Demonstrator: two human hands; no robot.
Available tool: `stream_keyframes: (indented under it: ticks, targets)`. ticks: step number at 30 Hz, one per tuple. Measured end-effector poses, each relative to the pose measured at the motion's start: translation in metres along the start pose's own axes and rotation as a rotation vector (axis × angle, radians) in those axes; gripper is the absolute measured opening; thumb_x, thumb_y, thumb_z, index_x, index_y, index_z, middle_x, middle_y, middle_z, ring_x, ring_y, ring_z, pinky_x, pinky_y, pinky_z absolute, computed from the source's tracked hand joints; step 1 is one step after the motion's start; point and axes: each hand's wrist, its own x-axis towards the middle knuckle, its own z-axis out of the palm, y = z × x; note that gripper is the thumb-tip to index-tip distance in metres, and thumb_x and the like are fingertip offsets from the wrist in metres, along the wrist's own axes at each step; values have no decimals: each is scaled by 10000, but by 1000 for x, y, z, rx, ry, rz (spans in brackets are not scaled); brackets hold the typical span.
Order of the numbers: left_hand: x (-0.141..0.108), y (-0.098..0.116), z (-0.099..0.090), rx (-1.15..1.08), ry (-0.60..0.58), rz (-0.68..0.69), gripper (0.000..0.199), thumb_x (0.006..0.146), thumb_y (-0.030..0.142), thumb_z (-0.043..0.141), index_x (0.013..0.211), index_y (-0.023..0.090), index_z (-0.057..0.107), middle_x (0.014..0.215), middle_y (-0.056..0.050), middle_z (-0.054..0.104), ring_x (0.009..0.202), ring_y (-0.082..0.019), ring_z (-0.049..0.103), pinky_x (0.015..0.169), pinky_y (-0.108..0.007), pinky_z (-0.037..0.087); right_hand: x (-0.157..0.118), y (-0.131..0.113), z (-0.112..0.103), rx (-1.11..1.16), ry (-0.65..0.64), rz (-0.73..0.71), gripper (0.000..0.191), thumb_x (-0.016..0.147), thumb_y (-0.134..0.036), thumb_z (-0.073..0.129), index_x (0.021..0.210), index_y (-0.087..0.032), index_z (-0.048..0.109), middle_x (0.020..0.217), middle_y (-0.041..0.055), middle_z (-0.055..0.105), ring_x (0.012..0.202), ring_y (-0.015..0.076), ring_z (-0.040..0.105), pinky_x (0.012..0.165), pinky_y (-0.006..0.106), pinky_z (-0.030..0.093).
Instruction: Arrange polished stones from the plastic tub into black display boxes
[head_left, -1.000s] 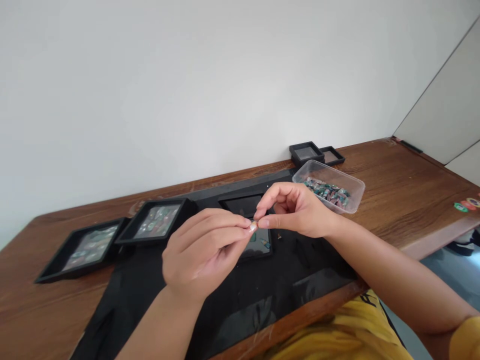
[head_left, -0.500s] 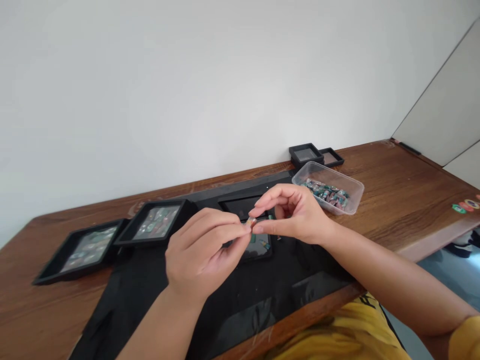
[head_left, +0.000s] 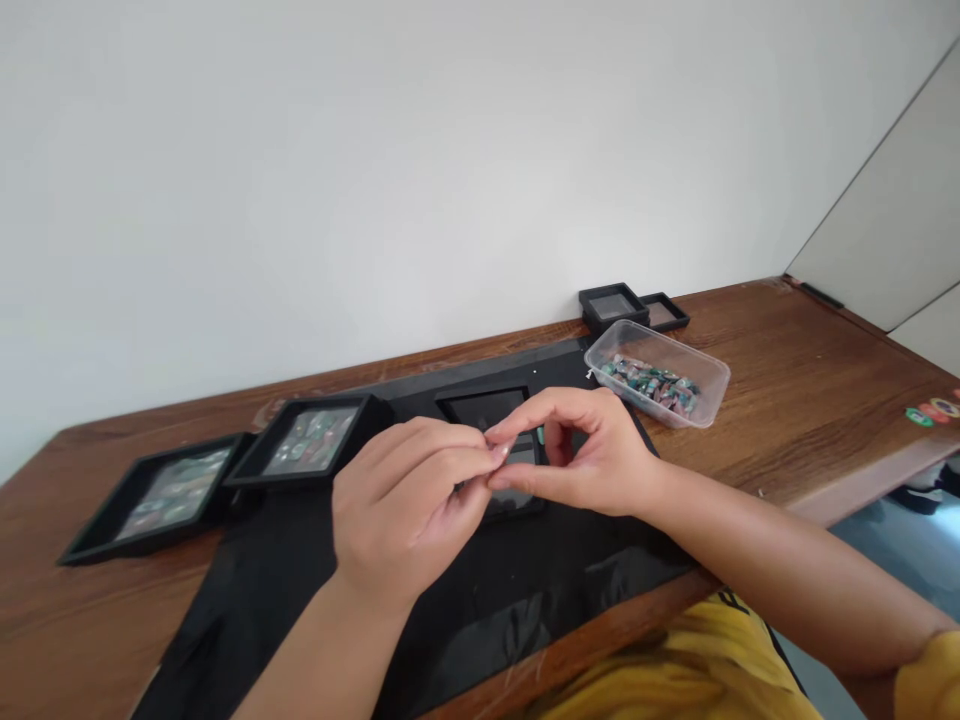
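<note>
My left hand (head_left: 409,500) is closed in a pinch on a small glossy piece (head_left: 501,455), mostly hidden by the fingertips. From the other side, thumb and forefinger of my right hand (head_left: 592,450) close around the same piece, the two hands' fingertips meeting. Below them, an open black frame box (head_left: 480,408) with a clear window lies on a black mat (head_left: 585,560), partly covered by my hands. A clear plastic tub (head_left: 712,385) at the right holds many small teal, pink and silvery pieces (head_left: 652,383).
At the left stand two black frame boxes, one filled (head_left: 311,440) beside another (head_left: 176,490), with glossy pieces behind their windows. Smaller black frames (head_left: 613,305) are stacked by the wall. Round coloured stickers (head_left: 937,410) sit at the right edge of the wooden table (head_left: 810,400).
My right fingertips have shifted left, now meeting the left fingers around the small piece. The piece shows less than before. Pieces seen in the box below are now mostly covered.
</note>
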Motion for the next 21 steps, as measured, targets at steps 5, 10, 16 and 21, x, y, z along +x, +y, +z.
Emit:
stream_keyframes:
  ticks: [5, 10, 16, 21]
  targets:
    - [0, -1, -1, 33, -38, -12, 244, 877, 16, 698, 835, 245, 626, 758, 2, 744, 662, -163, 688, 614, -299, 544, -3, -2, 3, -87, 17, 31, 284, 849, -399, 849, 1016, -180, 778, 899, 10, 802, 461, 36, 468, 445, 191, 414]
    - [-3, -2, -1, 41, -73, -47, 244, 871, 8, 652, 833, 249, 636, 767, 14, 741, 677, -163, 689, 639, -301, 543, -6, -1, 9, -123, 67, 0, 245, 835, -312, 849, 1041, -200, 774, 1019, 12, 822, 453, 21, 479, 454, 168, 448]
    - [-4, -2, 1, 52, -98, -58, 243, 877, 11, 620, 878, 250, 665, 806, 9, 768, 703, -169, 709, 669, -304, 544, -9, -1, 11, -129, 61, 31, 328, 848, -264, 815, 1159, -209, 726, 1038, 19, 837, 436, 22, 490, 438, 160, 449]
    - [0, -8, -7, 66, -58, -78, 222, 857, 35, 702, 842, 257, 703, 787, 18, 774, 693, -164, 720, 666, -293, 538, -3, 0, 2, -168, 86, -1, 362, 889, -249, 781, 1236, -224, 679, 1105, 36, 832, 420, 29, 470, 434, 186, 448]
